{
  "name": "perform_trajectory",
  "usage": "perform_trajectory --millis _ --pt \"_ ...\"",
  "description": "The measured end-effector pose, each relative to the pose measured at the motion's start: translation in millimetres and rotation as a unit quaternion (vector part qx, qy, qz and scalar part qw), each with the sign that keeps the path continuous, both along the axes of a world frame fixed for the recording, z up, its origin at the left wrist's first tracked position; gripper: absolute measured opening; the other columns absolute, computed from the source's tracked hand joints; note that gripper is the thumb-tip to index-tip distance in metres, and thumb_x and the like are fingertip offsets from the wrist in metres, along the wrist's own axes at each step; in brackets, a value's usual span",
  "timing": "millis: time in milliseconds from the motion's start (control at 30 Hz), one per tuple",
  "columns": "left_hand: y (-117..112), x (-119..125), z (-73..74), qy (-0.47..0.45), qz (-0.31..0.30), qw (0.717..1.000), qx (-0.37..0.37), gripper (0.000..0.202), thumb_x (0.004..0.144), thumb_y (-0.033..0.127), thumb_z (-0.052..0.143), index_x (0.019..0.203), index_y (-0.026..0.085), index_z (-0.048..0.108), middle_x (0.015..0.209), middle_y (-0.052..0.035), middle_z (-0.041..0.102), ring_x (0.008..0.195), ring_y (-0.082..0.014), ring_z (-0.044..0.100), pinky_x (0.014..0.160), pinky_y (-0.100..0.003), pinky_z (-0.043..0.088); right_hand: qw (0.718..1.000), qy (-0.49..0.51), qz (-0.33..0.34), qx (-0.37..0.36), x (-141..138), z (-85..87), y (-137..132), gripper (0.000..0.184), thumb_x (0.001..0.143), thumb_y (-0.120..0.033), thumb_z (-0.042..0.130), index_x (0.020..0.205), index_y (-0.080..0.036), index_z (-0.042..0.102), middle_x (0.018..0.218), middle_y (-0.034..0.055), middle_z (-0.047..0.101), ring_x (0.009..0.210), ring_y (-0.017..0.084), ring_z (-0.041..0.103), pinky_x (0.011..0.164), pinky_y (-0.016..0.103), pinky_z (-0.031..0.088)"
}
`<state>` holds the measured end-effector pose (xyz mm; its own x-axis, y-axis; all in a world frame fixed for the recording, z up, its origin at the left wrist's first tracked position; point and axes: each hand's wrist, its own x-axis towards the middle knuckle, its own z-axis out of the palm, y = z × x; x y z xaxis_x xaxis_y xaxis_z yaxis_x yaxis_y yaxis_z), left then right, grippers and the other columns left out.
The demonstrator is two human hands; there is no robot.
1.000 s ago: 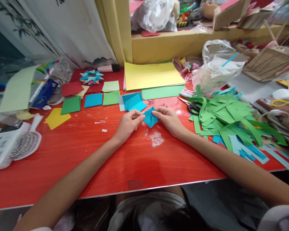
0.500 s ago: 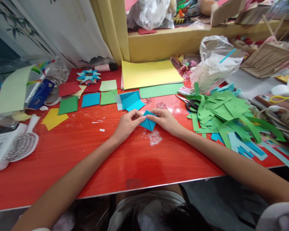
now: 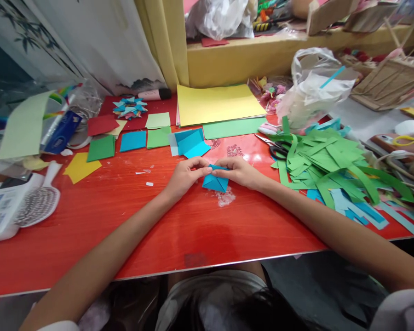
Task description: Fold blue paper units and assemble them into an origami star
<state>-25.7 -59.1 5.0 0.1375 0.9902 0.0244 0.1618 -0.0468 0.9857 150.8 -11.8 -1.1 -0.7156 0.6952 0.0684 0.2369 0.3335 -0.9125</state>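
A small folded piece of blue paper (image 3: 215, 182) lies on the red table (image 3: 179, 230), pointing toward me like a triangle. My left hand (image 3: 185, 175) pinches its top left edge with thumb and fingers. My right hand (image 3: 239, 171) pinches its top right edge, fingers curled over the fold. Both hands press the paper down against the table. A white scuff mark (image 3: 226, 198) shows just below the paper.
Other folded blue sheets (image 3: 191, 142) lie just beyond my hands. Coloured paper squares (image 3: 134, 140) and a paper star (image 3: 130, 108) sit at the back left, a yellow sheet stack (image 3: 216, 104) behind. Scissors (image 3: 275, 146) and green paper strips (image 3: 327, 165) lie right. A hairbrush (image 3: 37, 202) sits left.
The top flap of the blue paper has been folded down, so the piece went from a kite shape to a flatter triangle. Both hands came closer together on its upper edge.
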Motion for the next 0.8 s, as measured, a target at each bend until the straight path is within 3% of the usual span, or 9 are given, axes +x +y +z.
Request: perform_trajectory --millis 300,433,567,800 --pt "0.9 -0.3 -1.6 0.012 -0.012 1.000 -0.003 0.026 0.077 0.037 0.058 0.064 0.015 0.055 0.055 0.0026 0.049 0.052 -0.0074 0.045 0.051 -0.021 0.037 0.999 -0.014 0.032 -0.030 4.1 3.2 3.2 0.031 0.080 -0.045 0.056 0.071 -0.015 0.055 0.062 -0.0034 0.043 0.056 0.008 0.037 0.052 0.023 0.028" --pt "2.7 1.2 -3.0 -0.022 0.029 0.999 -0.006 0.023 0.080 0.039 0.055 0.076 0.017 0.052 0.057 0.0041 0.049 0.046 -0.0062 0.045 0.044 -0.019 0.036 0.998 0.034 -0.024 -0.038 0.5 -1.4 2.5 0.030 0.080 -0.042 0.056 0.067 -0.016 0.051 0.060 -0.0038 0.046 0.054 0.007 0.041 0.051 0.023 0.032" --pt "2.9 1.7 -4.5 -0.007 0.010 1.000 -0.012 0.028 0.072 0.033 0.066 0.090 0.017 0.052 0.067 0.0041 0.055 0.047 -0.0048 0.048 0.045 -0.018 0.040 0.988 0.086 -0.088 -0.095 -1.4 -6.0 1.7 0.028 0.083 -0.043 0.054 0.073 -0.018 0.052 0.056 -0.0028 0.054 0.046 0.009 0.048 0.045 0.023 0.037" --pt "4.5 -0.8 -4.7 -0.063 0.060 0.996 -0.029 0.022 0.074 0.029 0.063 0.080 0.016 0.047 0.058 0.0034 0.058 0.043 -0.0077 0.051 0.043 -0.020 0.043 0.965 0.184 -0.080 -0.171 -2.8 -8.3 5.6 0.028 0.078 -0.040 0.062 0.094 -0.018 0.055 0.068 -0.0016 0.062 0.056 0.012 0.061 0.052 0.025 0.050"
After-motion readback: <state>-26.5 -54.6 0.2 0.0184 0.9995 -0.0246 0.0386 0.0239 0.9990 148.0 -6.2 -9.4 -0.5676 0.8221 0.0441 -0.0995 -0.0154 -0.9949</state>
